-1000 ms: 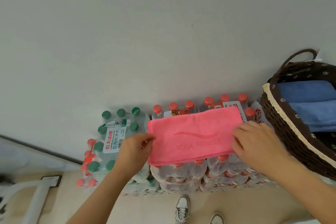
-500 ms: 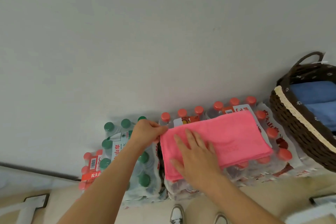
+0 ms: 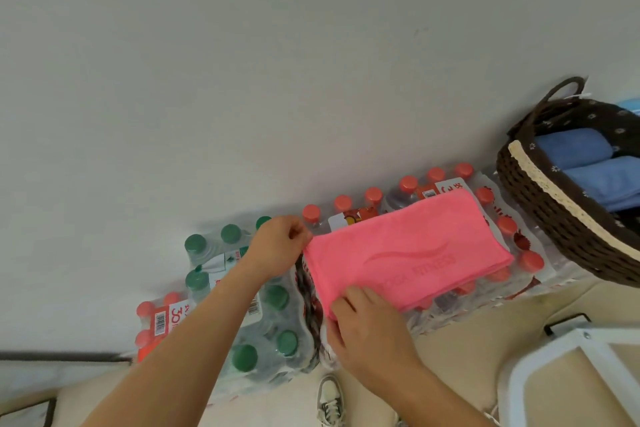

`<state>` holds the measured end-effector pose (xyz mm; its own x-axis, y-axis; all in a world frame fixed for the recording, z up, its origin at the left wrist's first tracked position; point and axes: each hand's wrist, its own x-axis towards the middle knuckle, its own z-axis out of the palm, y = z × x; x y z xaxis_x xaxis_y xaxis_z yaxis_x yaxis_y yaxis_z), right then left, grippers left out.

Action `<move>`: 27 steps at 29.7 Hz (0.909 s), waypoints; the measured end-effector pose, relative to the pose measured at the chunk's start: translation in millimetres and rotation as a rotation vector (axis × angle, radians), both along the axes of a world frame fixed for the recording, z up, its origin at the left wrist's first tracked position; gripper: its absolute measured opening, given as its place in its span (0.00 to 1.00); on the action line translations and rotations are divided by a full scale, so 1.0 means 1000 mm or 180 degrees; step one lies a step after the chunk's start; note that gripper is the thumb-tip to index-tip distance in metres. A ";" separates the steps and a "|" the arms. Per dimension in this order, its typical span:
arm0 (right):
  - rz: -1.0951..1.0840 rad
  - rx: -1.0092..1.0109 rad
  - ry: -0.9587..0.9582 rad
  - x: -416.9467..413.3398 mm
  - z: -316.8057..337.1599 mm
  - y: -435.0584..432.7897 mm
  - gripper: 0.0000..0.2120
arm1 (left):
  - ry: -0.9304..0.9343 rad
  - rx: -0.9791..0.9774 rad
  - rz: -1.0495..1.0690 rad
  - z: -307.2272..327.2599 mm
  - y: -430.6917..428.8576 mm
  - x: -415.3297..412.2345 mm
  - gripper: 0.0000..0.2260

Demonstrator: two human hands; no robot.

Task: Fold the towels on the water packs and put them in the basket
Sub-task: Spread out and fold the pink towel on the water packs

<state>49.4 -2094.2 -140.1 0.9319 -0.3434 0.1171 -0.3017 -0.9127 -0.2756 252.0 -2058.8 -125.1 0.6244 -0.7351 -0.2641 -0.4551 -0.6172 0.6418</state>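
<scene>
The pink towel [image 3: 408, 253] lies flat as a folded rectangle across the red-capped water pack [image 3: 507, 226]. The bottle tops make a level bench for it, close to the wall. Both of the person's hands are at its left end, which I take to be the setup for the next fold, left end carried over to the right.

The left hand [image 3: 277, 246] sits at the far left corner with its fingers curled tight. Thumb and forefinger pinch that corner of cloth, above the green-capped pack [image 3: 277, 298] just beside it. The right hand [image 3: 367, 326] is on the near left corner. Its fingers are bent over the edge with the tips on the cloth. The thumb is hidden underneath, so it looks like a pinch on the edge rather than a flat press.

The basket [image 3: 554, 218] stands at the right end of the packs with blue towels [image 3: 571, 152] already lying inside. That puts the drop within an easy swing once the pink one is small enough. The cloth looks soft and limp, so both corners should rise together or the layers may slide apart.
</scene>
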 end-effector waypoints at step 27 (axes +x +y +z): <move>-0.0411 0.1244 -0.0166 -0.027 0.024 -0.020 0.07 | 0.0021 -0.0377 -0.1415 0.008 0.032 -0.002 0.25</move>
<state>22.8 -2114.3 -116.6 0.8744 -0.4852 0.0007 -0.3834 -0.6919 -0.6118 250.1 -2026.8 -117.1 0.2401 -0.9566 -0.1649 -0.6548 -0.2850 0.7000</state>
